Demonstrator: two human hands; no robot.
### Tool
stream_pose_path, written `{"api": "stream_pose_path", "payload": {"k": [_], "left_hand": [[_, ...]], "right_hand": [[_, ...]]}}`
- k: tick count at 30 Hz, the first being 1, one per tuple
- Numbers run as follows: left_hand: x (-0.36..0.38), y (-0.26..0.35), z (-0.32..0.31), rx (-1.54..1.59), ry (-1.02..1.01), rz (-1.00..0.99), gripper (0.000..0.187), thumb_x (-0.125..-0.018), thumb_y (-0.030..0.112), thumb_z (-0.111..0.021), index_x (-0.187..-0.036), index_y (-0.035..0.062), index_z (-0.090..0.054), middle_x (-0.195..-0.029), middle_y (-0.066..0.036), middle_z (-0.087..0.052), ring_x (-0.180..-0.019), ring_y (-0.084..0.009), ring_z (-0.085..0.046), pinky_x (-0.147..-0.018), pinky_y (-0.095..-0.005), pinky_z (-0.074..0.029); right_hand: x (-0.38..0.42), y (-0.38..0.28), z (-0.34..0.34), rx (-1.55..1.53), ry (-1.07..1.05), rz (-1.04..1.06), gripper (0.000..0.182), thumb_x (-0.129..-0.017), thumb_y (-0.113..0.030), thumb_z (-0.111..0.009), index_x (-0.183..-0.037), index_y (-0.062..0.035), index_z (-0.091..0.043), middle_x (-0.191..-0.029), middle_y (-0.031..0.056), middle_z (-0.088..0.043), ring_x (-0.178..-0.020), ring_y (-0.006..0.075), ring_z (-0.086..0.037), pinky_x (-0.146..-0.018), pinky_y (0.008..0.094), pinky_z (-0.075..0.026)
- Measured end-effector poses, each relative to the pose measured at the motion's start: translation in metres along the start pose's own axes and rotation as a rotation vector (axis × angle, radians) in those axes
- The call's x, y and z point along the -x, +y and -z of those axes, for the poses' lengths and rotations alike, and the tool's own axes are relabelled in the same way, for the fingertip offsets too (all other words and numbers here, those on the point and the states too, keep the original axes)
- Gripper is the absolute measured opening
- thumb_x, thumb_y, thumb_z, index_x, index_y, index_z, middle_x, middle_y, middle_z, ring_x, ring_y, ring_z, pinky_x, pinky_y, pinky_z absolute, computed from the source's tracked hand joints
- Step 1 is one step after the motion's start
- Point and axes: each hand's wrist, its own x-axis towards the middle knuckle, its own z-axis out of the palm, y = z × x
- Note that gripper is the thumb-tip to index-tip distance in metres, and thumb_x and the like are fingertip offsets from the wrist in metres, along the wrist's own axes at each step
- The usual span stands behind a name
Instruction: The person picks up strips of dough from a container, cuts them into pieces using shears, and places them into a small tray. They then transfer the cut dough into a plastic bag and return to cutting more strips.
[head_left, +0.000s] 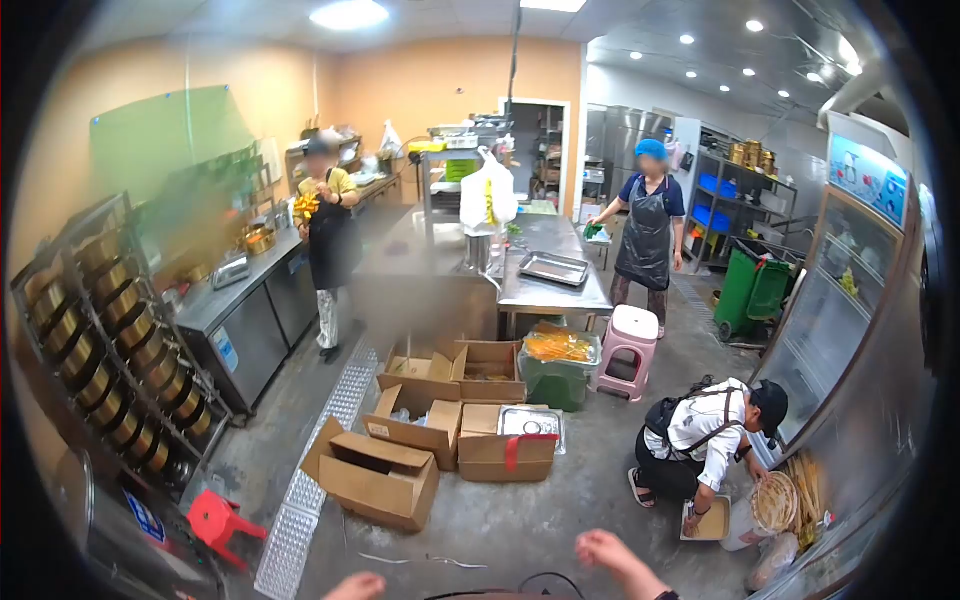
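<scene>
At the bottom edge, left of centre, my left hand [357, 586] shows only in part; its fingers look bent, but their grip cannot be made out. My right hand [603, 551] is raised over the floor, right of centre, with loosely bent fingers slightly apart and nothing between them. Neither hand touches anything visible. Beyond them stand several open cardboard boxes [372, 490], one with a metal tray [531, 424] on it. White strips [420, 561] lie on the floor between my hands and the boxes.
A crouching person [705, 425] reaches into a shallow tub [710, 522] beside a white bucket [773, 500]. Two people stand farther back near a steel table [550, 245]. Pink stools [630, 345], a red stool [222, 522], an orange-topped bin [560, 375] and a glass-door fridge [835, 290] stand around.
</scene>
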Motion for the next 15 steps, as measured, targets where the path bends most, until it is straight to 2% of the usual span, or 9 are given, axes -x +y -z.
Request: {"api": "stream_pose_path", "payload": {"k": [1, 2, 4, 7, 9, 10, 11, 12, 15], "left_hand": [[-0.003, -0.002, 0.001, 0.09, 0.18, -0.19, 0.034, -0.086, 0.028, -0.065, -0.11, 0.0031, -0.063, -0.102, -0.007, -0.065, -0.099, -0.0135, -0.058, -0.089, -0.031, -0.046], [0.023, 0.086, 0.017, -0.004, 0.286, -0.26, 0.026, -0.088, 0.021, -0.062, -0.105, 0.001, -0.063, -0.099, -0.006, -0.065, -0.096, -0.0137, -0.059, -0.086, -0.0304, -0.047], [0.044, 0.172, 0.038, 0.003, 0.407, -0.461, 0.02, -0.09, 0.01, -0.056, -0.106, 0.0012, -0.062, -0.101, -0.007, -0.063, -0.096, -0.0148, -0.058, -0.086, -0.0287, -0.046], [0.108, 0.292, 0.057, 0.102, 0.386, -0.754, 0.029, -0.091, 0.012, -0.052, -0.118, 0.0004, -0.056, -0.112, -0.011, -0.06, -0.105, -0.0188, -0.056, -0.091, -0.0307, -0.043], [0.154, 0.355, 0.052, 0.068, 0.341, -1.103, 0.033, -0.095, 0.016, -0.047, -0.121, -0.0017, -0.053, -0.12, -0.016, -0.057, -0.111, -0.0248, -0.054, -0.095, -0.0348, -0.041], [0.181, 0.376, 0.051, -0.022, 0.288, -1.153, 0.04, -0.095, 0.025, -0.048, -0.123, -0.0034, -0.051, -0.126, -0.02, -0.053, -0.115, -0.0296, -0.052, -0.098, -0.0377, -0.04], [0.194, 0.394, 0.037, 0.09, 0.235, -1.36, 0.041, -0.093, 0.029, -0.05, -0.119, -0.0035, -0.054, -0.123, -0.019, -0.055, -0.112, -0.0287, -0.055, -0.096, -0.0372, -0.041], [0.202, 0.403, 0.027, 0.141, 0.151, -1.476, 0.039, -0.093, 0.028, -0.051, -0.117, -0.0028, -0.054, -0.121, -0.018, -0.056, -0.11, -0.0286, -0.055, -0.094, -0.0371, -0.041], [0.215, 0.399, -0.005, 0.294, -0.059, -1.638, 0.033, -0.091, 0.026, -0.052, -0.11, -0.0008, -0.055, -0.113, -0.016, -0.056, -0.103, -0.0282, -0.056, -0.088, -0.037, -0.042]], "right_hand": [[0.012, -0.054, -0.011, -0.055, -0.02, 0.12, 0.021, -0.092, -0.022, -0.056, -0.104, -0.0049, -0.06, -0.09, 0.0015, -0.062, -0.074, 0.0095, -0.057, -0.064, 0.0258, -0.048], [0.022, -0.104, -0.021, -0.011, -0.039, 0.234, 0.021, -0.093, -0.02, -0.055, -0.106, -0.0039, -0.059, -0.093, 0.0025, -0.061, -0.077, 0.01, -0.057, -0.067, 0.0259, -0.048], [0.054, -0.191, -0.041, 0.051, -0.124, 0.461, 0.022, -0.093, -0.016, -0.052, -0.109, -0.0015, -0.058, -0.097, 0.0045, -0.061, -0.082, 0.0113, -0.058, -0.073, 0.0263, -0.048], [0.109, -0.281, -0.072, 0.11, -0.293, 0.843, 0.021, -0.093, -0.01, -0.048, -0.107, 0.0024, -0.058, -0.101, 0.0098, -0.06, -0.084, 0.0155, -0.059, -0.078, 0.0293, -0.048], [0.15, -0.32, -0.102, 0.17, -0.368, 1.089, 0.024, -0.092, -0.013, -0.047, -0.105, 0.0044, -0.058, -0.102, 0.0152, -0.06, -0.085, 0.0198, -0.06, -0.076, 0.0322, -0.048], [0.165, -0.335, -0.123, 0.184, -0.455, 1.26, 0.022, -0.093, -0.013, -0.047, -0.1, 0.0036, -0.059, -0.096, 0.0162, -0.06, -0.081, 0.0223, -0.06, -0.071, 0.0322, -0.05], [0.175, -0.342, -0.139, 0.194, -0.547, 1.433, 0.02, -0.093, -0.012, -0.046, -0.096, 0.0027, -0.06, -0.09, 0.0172, -0.06, -0.076, 0.0249, -0.06, -0.066, 0.0322, -0.051], [0.183, -0.346, -0.151, 0.175, -0.649, 1.572, 0.021, -0.093, -0.013, -0.047, -0.097, 0.0021, -0.06, -0.091, 0.0167, -0.06, -0.076, 0.025, -0.06, -0.066, 0.0321, -0.051], [0.202, -0.338, -0.182, 0.074, -0.871, 1.848, 0.022, -0.093, -0.017, -0.048, -0.1, 0.0002, -0.06, -0.094, 0.0152, -0.06, -0.076, 0.0252, -0.061, -0.065, 0.0319, -0.051]]}}
